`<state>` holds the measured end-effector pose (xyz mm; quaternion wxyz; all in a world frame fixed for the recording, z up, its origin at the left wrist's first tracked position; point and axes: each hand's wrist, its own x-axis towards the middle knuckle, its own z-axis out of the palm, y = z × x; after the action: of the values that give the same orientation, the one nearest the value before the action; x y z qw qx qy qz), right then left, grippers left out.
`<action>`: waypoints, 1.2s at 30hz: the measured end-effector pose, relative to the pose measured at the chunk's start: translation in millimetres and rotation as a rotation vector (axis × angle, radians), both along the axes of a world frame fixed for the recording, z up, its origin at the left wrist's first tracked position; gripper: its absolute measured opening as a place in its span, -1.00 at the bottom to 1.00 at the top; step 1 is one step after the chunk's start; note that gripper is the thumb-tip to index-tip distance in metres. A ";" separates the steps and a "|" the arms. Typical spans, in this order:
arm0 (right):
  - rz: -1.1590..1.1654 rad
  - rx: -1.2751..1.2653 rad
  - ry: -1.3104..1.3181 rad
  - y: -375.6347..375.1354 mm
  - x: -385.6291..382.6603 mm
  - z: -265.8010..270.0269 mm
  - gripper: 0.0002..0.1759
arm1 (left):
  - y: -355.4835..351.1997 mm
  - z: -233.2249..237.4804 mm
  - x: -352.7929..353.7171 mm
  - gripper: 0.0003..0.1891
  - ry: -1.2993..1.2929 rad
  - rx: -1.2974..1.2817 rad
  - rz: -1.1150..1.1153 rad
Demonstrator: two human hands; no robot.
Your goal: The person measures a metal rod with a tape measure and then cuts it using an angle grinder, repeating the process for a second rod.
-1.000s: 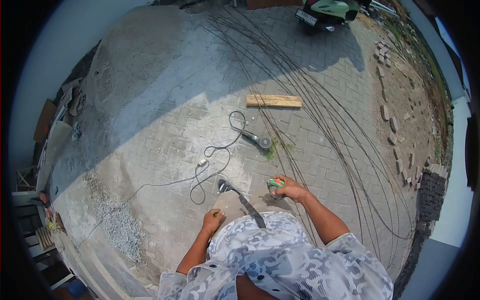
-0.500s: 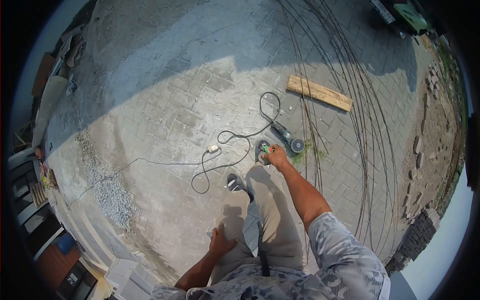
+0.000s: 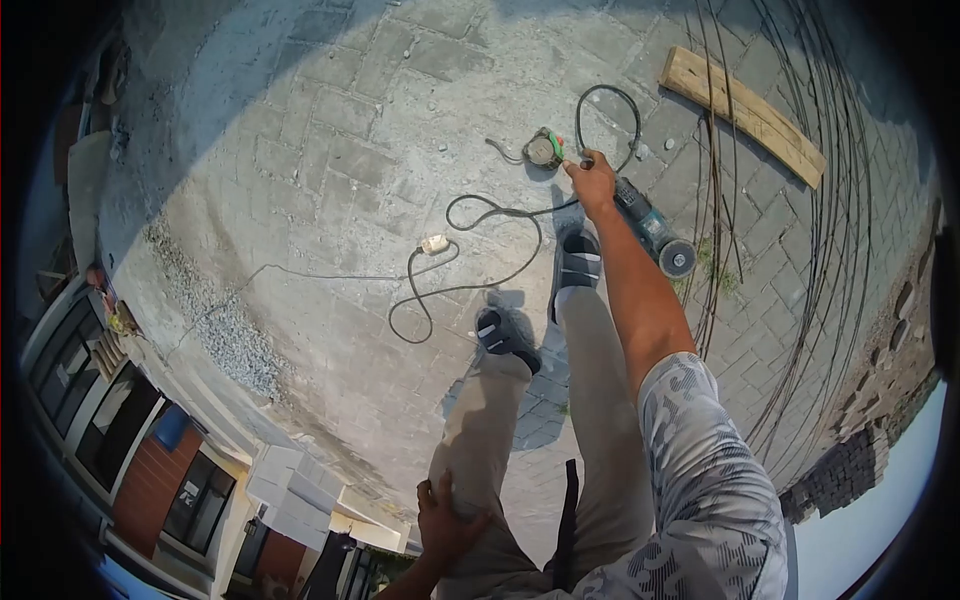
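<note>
My right hand (image 3: pixel 592 183) reaches down over the paving, its fingers partly spread and holding nothing. Just left of the fingertips is a round tape measure (image 3: pixel 545 150) with a green and red edge and a thin strap trailing from it. Beside that hand and under the forearm lies an angle grinder (image 3: pixel 648 222) with a disc at its lower end. Its black cord (image 3: pixel 520 212) loops across the ground to a pale plug connection (image 3: pixel 434 244). My left hand (image 3: pixel 450 520) rests on my left thigh, fingers spread over the trouser cloth.
A wooden plank (image 3: pixel 745 115) lies at the upper right, with long thin metal rods (image 3: pixel 815 200) running over and past it. My sandalled feet (image 3: pixel 505 335) stand on the pavers. To the left is a gravel heap (image 3: pixel 235 345); stacked bricks (image 3: pixel 840 475) are at the lower right.
The tape measure was in my right hand and now sits apart from its fingers, to the left. That hand has reached farther forward; my left hand stays on my thigh. The view has shifted.
</note>
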<state>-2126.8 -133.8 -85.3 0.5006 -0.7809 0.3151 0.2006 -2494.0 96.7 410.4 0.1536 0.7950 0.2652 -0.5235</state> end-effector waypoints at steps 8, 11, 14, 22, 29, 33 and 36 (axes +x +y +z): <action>0.756 -0.698 0.305 -116.2 -46.0 34.6 -0.13 | 2.1 -4.6 21.4 0.19 0.031 -0.024 -0.051; 0.895 -0.665 0.308 -135.8 -59.8 18.6 -0.15 | 7.7 -7.6 26.7 0.21 0.046 -0.015 -0.101; 0.903 -0.629 0.283 -145.3 -61.0 -4.3 -0.20 | 15.4 -9.8 28.4 0.21 0.063 -0.002 -0.134; 0.815 -0.449 0.244 -119.7 -95.4 125.6 -0.16 | 25.3 -0.9 28.9 0.18 0.045 -0.049 -0.088; 0.922 -0.541 0.022 -112.4 -186.4 374.1 -0.58 | -2.5 55.4 77.6 0.03 -0.683 -0.352 -0.429; 0.976 -0.670 -0.273 -107.3 -238.5 552.1 -0.76 | -77.1 138.0 170.6 -0.01 -0.816 -0.611 -0.680; 0.968 -0.777 -0.441 -93.8 -270.5 671.0 -0.75 | -122.5 191.2 194.5 -0.10 -0.601 -0.816 -0.813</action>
<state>-2397.4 -227.6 585.7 0.0885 -0.9811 -0.1322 0.1101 -2299.4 -25.8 601.6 0.3002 0.8216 -0.3315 -0.3535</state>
